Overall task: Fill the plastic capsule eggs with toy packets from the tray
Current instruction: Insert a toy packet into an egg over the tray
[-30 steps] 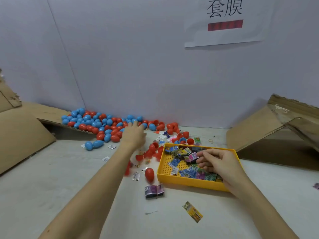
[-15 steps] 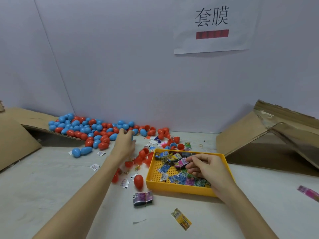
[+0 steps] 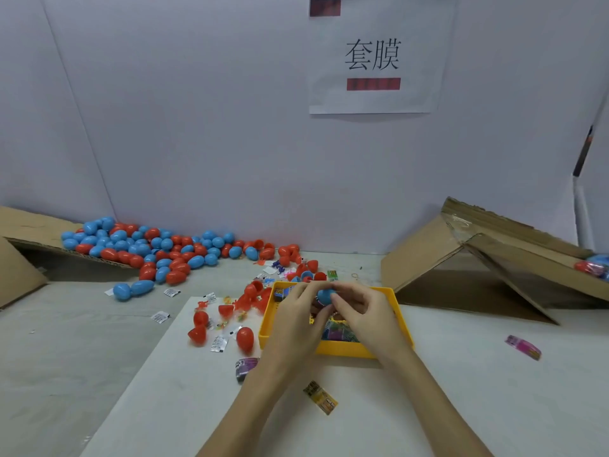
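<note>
Blue egg [image 3: 324,295] sits pinched between the curled fingers of the left hand [image 3: 298,319] and right hand [image 3: 364,313] above the yellow tray [image 3: 400,311].

The eggs heaped at the far left [image 3: 158,249] look like smooth plastic, red and blue, with a soft sheen. The blue egg [image 3: 324,295] held over the tray has the same glossy skin. The yellow tray [image 3: 400,311] is matt plastic, its floor pierced with small holes. The packets [image 3: 336,331] inside it are shiny printed film, as is the pink packet [image 3: 523,347] on the right. Both side ramps, the left ramp [image 3: 23,258] and the right ramp [image 3: 478,258], are rough brown cardboard. The wall sign [image 3: 374,54] is matt white paper. The table [image 3: 494,407] looks dull and faintly mottled.
</note>
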The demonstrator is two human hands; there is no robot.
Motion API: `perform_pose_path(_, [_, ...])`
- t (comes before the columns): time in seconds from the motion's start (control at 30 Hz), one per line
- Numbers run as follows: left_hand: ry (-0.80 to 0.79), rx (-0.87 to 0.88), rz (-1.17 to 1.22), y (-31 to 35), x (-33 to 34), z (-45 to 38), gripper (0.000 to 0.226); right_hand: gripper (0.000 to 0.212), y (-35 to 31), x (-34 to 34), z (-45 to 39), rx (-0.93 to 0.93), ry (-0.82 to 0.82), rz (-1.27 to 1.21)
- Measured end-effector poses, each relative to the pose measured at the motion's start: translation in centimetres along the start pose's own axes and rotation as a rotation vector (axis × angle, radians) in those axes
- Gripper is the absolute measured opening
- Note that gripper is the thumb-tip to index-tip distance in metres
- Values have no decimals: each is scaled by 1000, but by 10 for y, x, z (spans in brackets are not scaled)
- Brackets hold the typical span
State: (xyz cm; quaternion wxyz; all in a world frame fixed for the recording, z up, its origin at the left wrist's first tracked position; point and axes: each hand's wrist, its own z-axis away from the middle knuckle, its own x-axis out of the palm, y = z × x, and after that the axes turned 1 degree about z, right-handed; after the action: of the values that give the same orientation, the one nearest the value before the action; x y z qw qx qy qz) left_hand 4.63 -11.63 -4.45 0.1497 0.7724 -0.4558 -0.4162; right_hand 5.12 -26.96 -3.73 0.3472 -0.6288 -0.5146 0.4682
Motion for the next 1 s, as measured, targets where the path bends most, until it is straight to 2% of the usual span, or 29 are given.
perform_pose_path(0.2, [-99, 92, -65, -11, -9, 5, 59, 23, 3, -1, -2, 89, 37, -84])
perform_pose_path(0.43, [-78, 108, -12, -6, -8, 6, 41, 47, 2, -1, -3, 126, 24, -72])
perform_pose_path(0.53, [-49, 49, 30, -8, -9, 5, 37, 41, 2, -2, -4, 135, -2, -94])
perform_pose_path(0.67, [-28, -27, 68, -11, -9, 5, 36, 16, 4, -5, -3, 69, -44, -114])
perform_pose_path(0.83, [-43, 17, 98, -9, -12, 4, 37, 17, 3, -3, -2, 31, -22, -79])
perform_pose_path(0.93, [73, -11, 45, -14, -19, 1, 33, 16, 6, -3, -4, 30, 23, -53])
perform_pose_path(1.0, [163, -66, 10, -18, -25, -1, 33, 14, 11, -3, -5, 32, 49, 115])
